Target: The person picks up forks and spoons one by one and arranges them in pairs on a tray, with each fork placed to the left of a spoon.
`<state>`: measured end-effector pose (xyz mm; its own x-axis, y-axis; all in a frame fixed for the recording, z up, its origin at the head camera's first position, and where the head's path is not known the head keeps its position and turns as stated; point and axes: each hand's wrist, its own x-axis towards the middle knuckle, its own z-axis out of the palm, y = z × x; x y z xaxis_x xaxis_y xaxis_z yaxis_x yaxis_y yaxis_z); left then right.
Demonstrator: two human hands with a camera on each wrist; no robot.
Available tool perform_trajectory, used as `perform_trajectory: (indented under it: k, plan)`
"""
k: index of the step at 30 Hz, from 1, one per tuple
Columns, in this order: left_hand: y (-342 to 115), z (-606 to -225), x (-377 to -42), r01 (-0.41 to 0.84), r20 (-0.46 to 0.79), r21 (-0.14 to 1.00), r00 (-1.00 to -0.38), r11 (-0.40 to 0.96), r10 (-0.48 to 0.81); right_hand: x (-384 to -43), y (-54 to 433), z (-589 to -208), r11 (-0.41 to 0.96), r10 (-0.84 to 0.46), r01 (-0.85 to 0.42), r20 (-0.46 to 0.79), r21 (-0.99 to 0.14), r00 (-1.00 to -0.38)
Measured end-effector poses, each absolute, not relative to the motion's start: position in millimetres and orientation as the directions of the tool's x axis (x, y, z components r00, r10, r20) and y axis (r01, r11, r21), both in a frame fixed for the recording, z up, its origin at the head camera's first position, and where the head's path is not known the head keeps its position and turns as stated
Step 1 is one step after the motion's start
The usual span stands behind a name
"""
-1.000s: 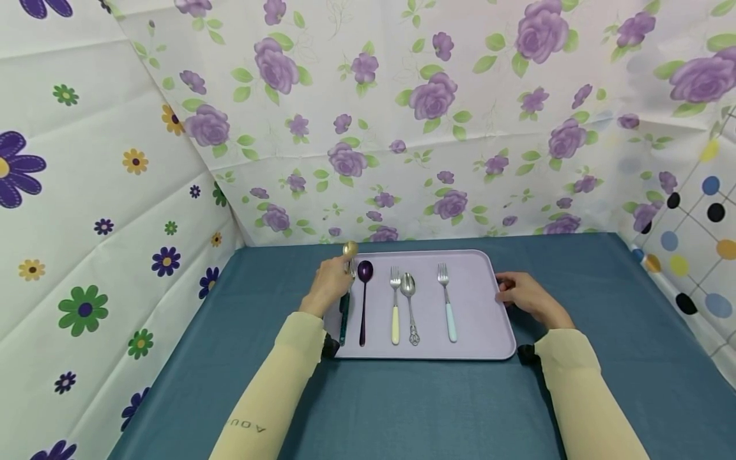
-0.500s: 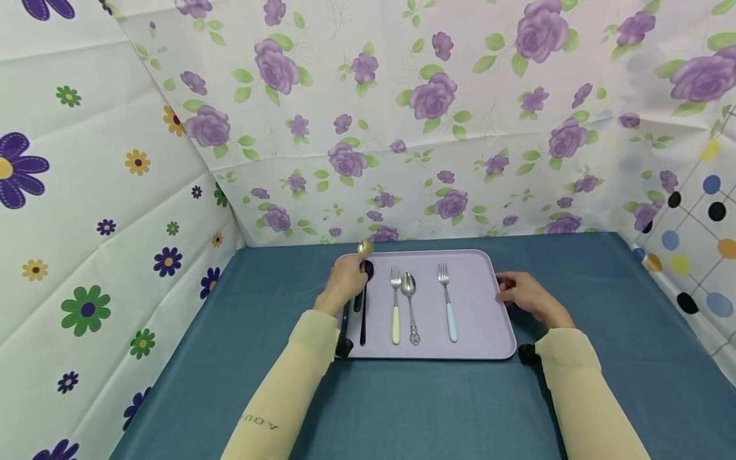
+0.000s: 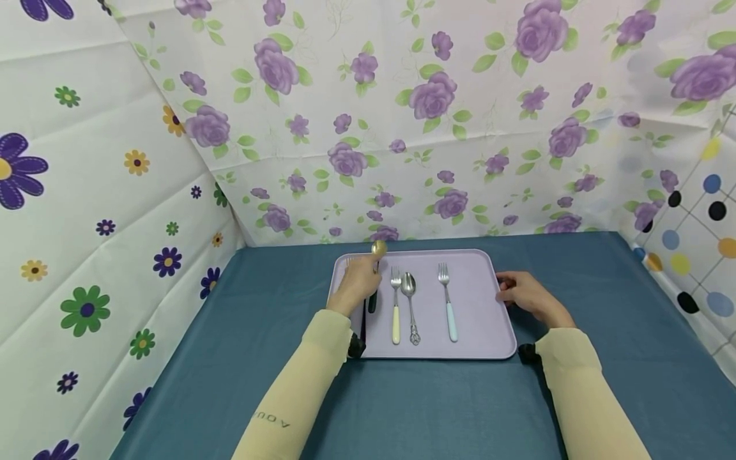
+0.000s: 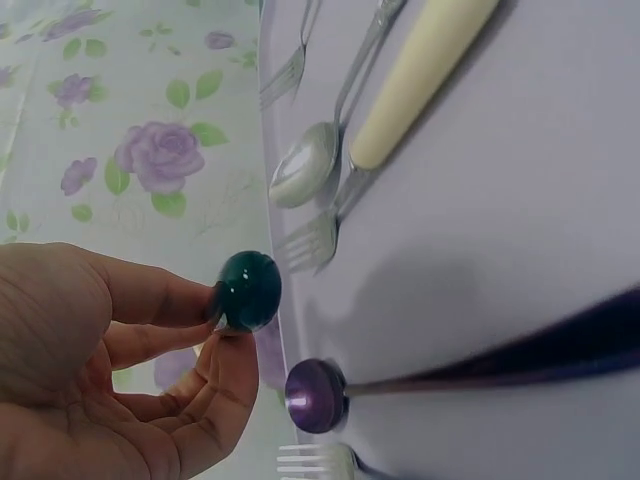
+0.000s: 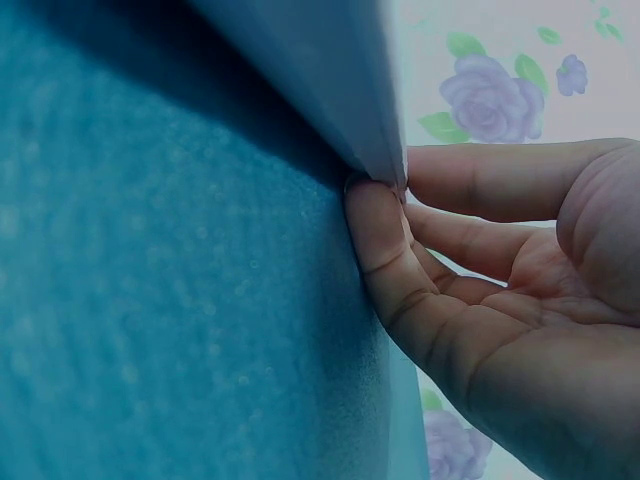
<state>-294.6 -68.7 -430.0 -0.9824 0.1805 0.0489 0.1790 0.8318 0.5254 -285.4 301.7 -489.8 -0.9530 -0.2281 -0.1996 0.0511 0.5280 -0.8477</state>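
Observation:
My left hand (image 3: 358,281) pinches a spoon with a gold bowl (image 3: 379,248) and a dark green handle (image 4: 250,290), held above the left part of the lilac tray (image 3: 483,319). Under that hand lies a purple spoon (image 4: 316,396), mostly hidden in the head view. Left of it the tines of another fork (image 4: 315,460) show. To the right lie a yellow-handled fork (image 3: 395,313), a silver spoon (image 3: 409,291) with an ornate handle, and a fork with a pale blue handle (image 3: 450,313). My right hand (image 3: 529,295) grips the tray's right rim between thumb and fingers.
The tray rests on a blue-green tablecloth (image 3: 437,409). A floral cloth (image 3: 374,128) hangs behind the table, with patterned cloths at the left (image 3: 115,268) and right (image 3: 690,255) sides.
My left hand has moved right across the tray with the gold-bowled spoon, from the left edge to over the purple spoon. The right hand stays at the rim.

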Motion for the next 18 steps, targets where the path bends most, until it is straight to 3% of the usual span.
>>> perform_trajectory:
  k: [18]
  plan:
    - [-27.8,-432.5,-292.3,0.23,0.071,0.526,-0.971,0.819,0.227,-286.1,302.1,-490.3,0.522,-0.24,0.043,-0.195,-0.852,-0.951]
